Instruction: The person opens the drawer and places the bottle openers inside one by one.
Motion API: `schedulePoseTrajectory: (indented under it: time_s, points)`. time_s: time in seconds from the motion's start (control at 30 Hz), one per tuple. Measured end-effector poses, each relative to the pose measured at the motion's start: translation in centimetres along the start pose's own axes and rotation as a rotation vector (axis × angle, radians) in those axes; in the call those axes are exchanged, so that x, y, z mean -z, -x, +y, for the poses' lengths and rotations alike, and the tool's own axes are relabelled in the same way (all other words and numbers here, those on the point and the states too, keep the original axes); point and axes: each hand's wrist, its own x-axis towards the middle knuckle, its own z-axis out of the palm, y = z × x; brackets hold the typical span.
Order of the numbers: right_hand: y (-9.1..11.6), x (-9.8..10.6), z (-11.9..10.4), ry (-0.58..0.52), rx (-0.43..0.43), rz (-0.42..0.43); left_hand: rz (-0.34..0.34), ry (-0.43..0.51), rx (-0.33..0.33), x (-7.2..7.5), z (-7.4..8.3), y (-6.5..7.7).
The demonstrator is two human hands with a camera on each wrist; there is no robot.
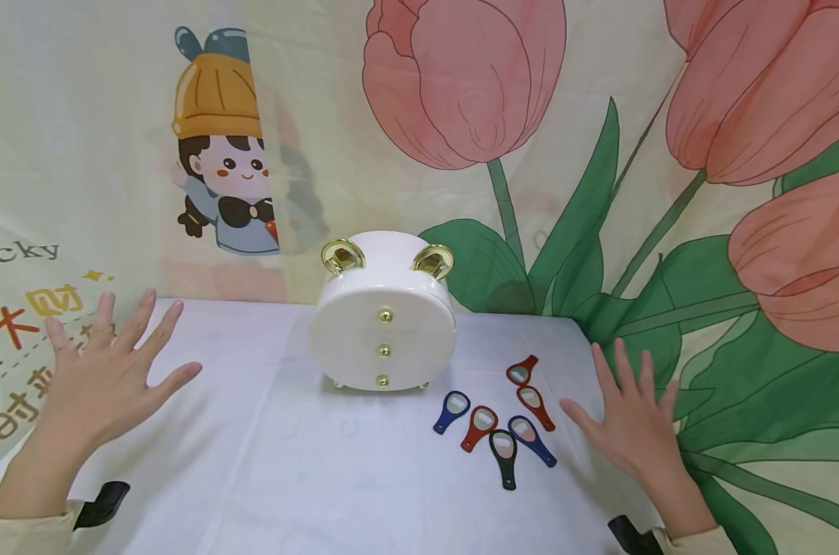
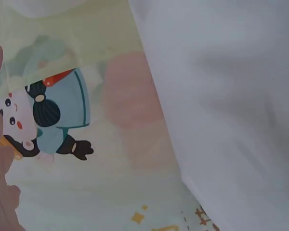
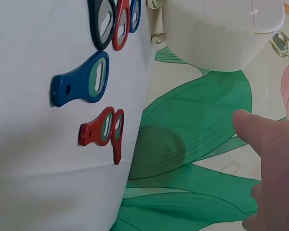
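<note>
Red, blue, black openers (image 1: 506, 463) near right hand (image 1: 633, 430), left hand (image 1: 110, 378) farther, both splayed, empty.

I get head cam facing forward-down over counter (image 1: 322, 478); wrist cams closer, rolled sideways; head, right share bottle openers (image 1: 507, 464).

head: bright, diffuse light | soft shadows on white cloth (image 1: 288, 486) | both wrist views: dimmer, greyer

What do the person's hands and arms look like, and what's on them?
The left hand and right hand are bare. Each arm has a plain cream sleeve, and a dark, chunky piece sticks out beside each wrist.
</note>
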Motion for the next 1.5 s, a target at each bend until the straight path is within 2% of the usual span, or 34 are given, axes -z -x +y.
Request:
schedulePoseTrajectory:
  time_s: [0.37,0.53,0.7,0.9,1.23,1.5]
  points:
    - [-0.7,0.9,-2.3,-0.128,0.033,-0.024,0.038,0.155,-0.046,0.3,1.7,-1.9]
    - [-1.2,1.1,-3.7,-0.171,0.029,-0.073,0.045,0.286,-0.076,0.4,2.9,-2.8]
    - [-1.4,0.7,-4.8,-0.210,0.024,-0.113,0.027,0.405,-0.055,0.3,4.3,-3.6]
    - [-1.6,0.0,-5.9,-0.279,0.034,-0.080,0.025,0.505,-0.065,-0.1,6.0,-4.8]
    - [-1.9,-0.3,-9.5,-0.449,0.049,-0.061,0.090,0.710,-0.071,-0.3,8.9,-6.6]
    - [-2.8,-1.0,-12.6,-0.630,0.125,-0.043,0.099,0.925,-0.069,-0.1,10.9,-7.9]
